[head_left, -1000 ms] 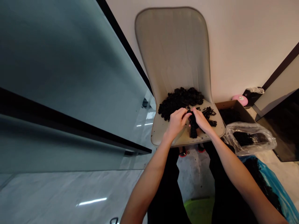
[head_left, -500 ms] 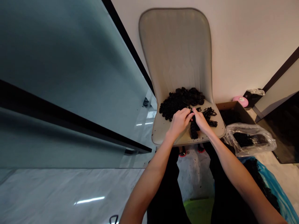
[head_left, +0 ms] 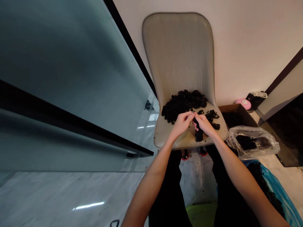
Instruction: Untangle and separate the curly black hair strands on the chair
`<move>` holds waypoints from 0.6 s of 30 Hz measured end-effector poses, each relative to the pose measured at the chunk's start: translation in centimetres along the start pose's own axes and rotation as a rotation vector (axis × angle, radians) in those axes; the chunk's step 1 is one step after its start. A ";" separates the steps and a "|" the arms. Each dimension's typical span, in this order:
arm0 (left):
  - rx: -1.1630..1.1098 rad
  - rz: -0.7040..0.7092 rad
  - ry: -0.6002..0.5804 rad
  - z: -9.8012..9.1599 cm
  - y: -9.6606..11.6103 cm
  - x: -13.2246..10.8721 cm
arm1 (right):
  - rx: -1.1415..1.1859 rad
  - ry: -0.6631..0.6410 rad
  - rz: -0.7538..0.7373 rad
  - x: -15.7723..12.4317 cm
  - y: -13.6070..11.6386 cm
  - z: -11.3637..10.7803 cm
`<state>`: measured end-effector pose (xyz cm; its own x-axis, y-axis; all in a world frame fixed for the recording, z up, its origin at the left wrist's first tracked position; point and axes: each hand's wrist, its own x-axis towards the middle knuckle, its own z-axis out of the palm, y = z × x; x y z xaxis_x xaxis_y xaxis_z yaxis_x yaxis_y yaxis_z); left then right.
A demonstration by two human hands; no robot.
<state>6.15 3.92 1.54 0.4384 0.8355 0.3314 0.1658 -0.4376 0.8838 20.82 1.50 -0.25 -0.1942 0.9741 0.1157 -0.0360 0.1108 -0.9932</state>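
Note:
Over the seat of a beige chair (head_left: 178,53), my two hands meet at the fingertips. My right hand (head_left: 203,123) has its fingers wrapped round a black bunched piece (head_left: 199,135), which hangs down below it. My left hand (head_left: 182,122) is pinched at the top of that piece; what its fingertips hold is too small to make out. Behind and left of my hands lies a heap of small black pieces (head_left: 182,102). More black pieces (head_left: 212,115) lie on the seat just right of my right hand.
A glass panel with a black frame (head_left: 78,121) stands at left. On the right floor are a cardboard box (head_left: 248,115), a clear plastic bag (head_left: 267,148) and a blue bag (head_left: 276,186) with black contents, plus a pink round object (head_left: 243,103). Something green (head_left: 202,214) lies between my legs.
My right hand's fingers have curled round the black piece, which has shifted slightly right. My left fingertips have drawn together against the right ones.

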 end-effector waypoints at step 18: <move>-0.024 -0.145 -0.238 -1.4 -0.6 0.3 | -0.171 -0.004 0.022 -0.6 -0.6 -0.3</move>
<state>4.96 4.90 1.55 0.6076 0.7857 0.1166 0.2219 -0.3088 0.9249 21.28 0.88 0.29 -0.1969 0.9759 0.0939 0.1359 0.1221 -0.9832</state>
